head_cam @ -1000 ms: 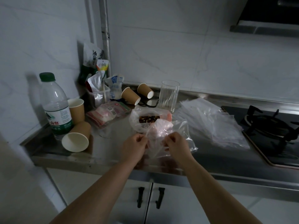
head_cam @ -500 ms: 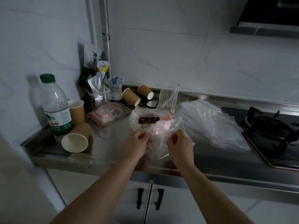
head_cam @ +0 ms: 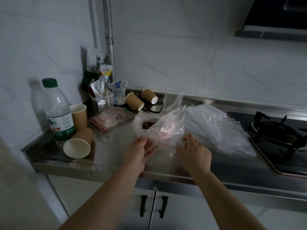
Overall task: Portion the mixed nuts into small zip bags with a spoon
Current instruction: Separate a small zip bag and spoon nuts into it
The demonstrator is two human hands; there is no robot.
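A clear small zip bag point(head_cam: 167, 130) with a red zip line stands tilted above the steel counter, stretched between both hands. My left hand point(head_cam: 138, 151) pinches its left corner. My right hand point(head_cam: 193, 151) pinches the right end of the zip edge. Behind the bag sits an open plastic bag of mixed nuts point(head_cam: 146, 124), dark nuts showing at its mouth. A stack of empty zip bags point(head_cam: 216, 128) lies to the right. No spoon shows in this view.
A water bottle point(head_cam: 57, 112) and several paper cups point(head_cam: 78, 145) stand at the left. A clear glass point(head_cam: 173, 101) and snack packets point(head_cam: 111, 118) sit behind. A gas hob point(head_cam: 280, 138) fills the right. The counter edge point(head_cam: 116, 171) runs below my hands.
My hands have moved apart, pulling the zip bag's edge taut and wide. The bag has risen and now stands up in front of the nuts.
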